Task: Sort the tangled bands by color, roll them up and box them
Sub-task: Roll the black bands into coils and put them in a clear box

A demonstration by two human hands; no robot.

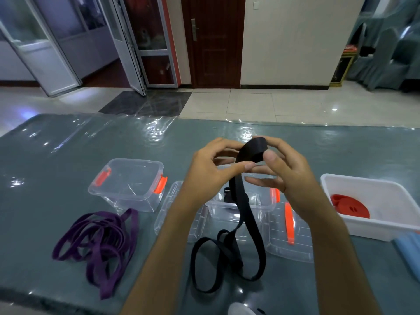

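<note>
Rolling step, black band. Both hands are raised above the tabletop [68, 155], working a small coil of the black band [251, 151]. Right hand [286, 164] grips the coil, thumb on its near face, fingers curled over the top and far side. Left hand [211, 164] pinches the strap just below the coil, thumb and forefinger feeding it in. The loose tail hangs down from the hands and lies in loops on the tabletop near the front edge, so the roll looks well short of finished.

Behind the hanging tail is a clear box [241, 205] with orange latches; something dark sits in it, probably black bands already rolled, though it's partly hidden. Two clear lids [293, 244] lie flat beside that box, one either side. Another clear box [129, 185] with its lid on stands to the left, apparently empty. The purple bands [100, 237] lie in a loose tangle on the tabletop at left, not yet rolled. Red bands [350, 205] sit coiled in a white tub [372, 226] at right.

Next move, by my read: keep turning the coil with the right hand while the left keeps the strap flat and taut so the loops below don't twist or snag; once the tail is wound, drop the roll into the clear box in front. Purple still to do.
</note>
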